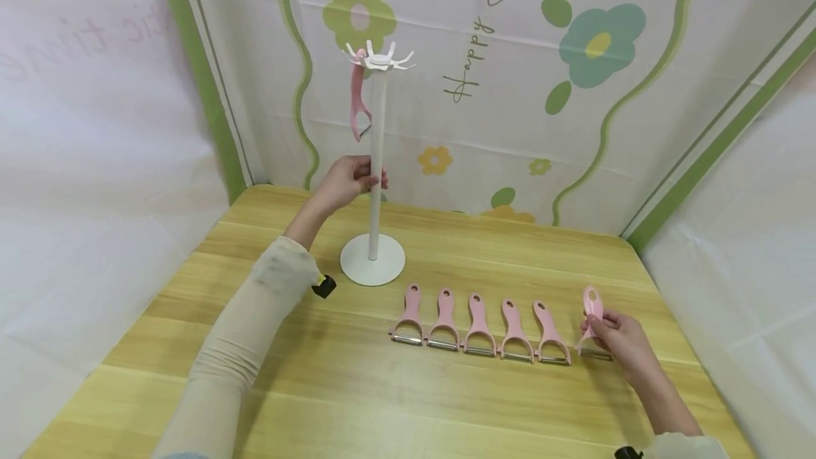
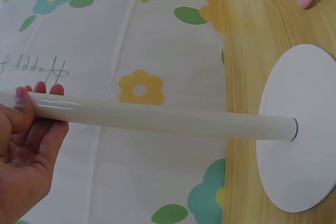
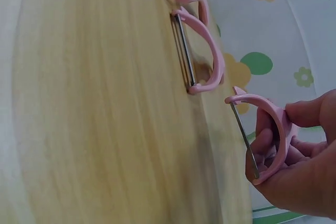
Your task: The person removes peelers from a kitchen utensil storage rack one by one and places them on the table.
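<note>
A white hook stand rises from its round base at the back of the table. My left hand grips the pole about midway up; in the left wrist view the thumb and fingers of the left hand curl round it. One pink peeler hangs from a hook on the stand's left side. At the right, my right hand pinches another pink peeler by its handle. Its blade frame shows past the fingers in the right wrist view.
Several pink peelers lie in a row on the wooden table, handles pointing to the back. Cloth walls with printed flowers enclose the table at the back and sides.
</note>
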The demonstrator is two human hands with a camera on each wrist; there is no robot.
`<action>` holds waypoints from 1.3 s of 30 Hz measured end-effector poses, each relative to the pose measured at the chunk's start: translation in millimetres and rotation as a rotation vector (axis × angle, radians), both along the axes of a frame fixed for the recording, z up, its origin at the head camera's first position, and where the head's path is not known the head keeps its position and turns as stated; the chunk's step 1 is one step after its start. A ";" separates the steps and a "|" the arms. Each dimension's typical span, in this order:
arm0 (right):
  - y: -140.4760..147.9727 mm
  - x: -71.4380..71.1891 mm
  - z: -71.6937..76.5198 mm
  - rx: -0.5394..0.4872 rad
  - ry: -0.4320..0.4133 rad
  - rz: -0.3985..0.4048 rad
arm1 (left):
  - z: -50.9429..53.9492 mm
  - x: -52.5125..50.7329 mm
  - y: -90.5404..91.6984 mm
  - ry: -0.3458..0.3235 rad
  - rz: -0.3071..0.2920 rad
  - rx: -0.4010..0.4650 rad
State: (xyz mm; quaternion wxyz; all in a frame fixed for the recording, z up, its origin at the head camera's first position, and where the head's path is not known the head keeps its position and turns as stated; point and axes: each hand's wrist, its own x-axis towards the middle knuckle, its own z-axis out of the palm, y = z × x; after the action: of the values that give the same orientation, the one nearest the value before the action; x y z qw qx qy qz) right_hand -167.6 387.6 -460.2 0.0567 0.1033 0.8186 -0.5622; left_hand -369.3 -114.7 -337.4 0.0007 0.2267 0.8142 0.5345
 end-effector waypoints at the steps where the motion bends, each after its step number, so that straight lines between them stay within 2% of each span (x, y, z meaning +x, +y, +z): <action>1: 0.7 -0.2 -0.6 0.005 -0.002 0.002 | 0.6 0.2 0.3 -0.001 -0.001 0.001; 11: 3.0 -4.8 -8.5 0.113 -0.050 0.008 | 1.7 1.3 0.4 -0.009 -0.002 -0.001; 22: -0.4 -10.9 -17.4 0.206 -0.058 0.014 | 0.9 1.1 0.1 -0.013 -0.003 0.009; 39: -6.6 -11.7 -21.7 0.492 0.003 -0.015 | 2.3 3.1 1.6 -0.005 0.008 0.017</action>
State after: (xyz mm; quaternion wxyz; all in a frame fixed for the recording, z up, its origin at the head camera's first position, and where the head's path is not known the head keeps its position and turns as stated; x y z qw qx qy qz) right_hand -179.3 381.0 -481.9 0.0246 0.1193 0.9302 -0.3463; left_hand -366.2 -113.1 -335.1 -0.0013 0.2220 0.8106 0.5419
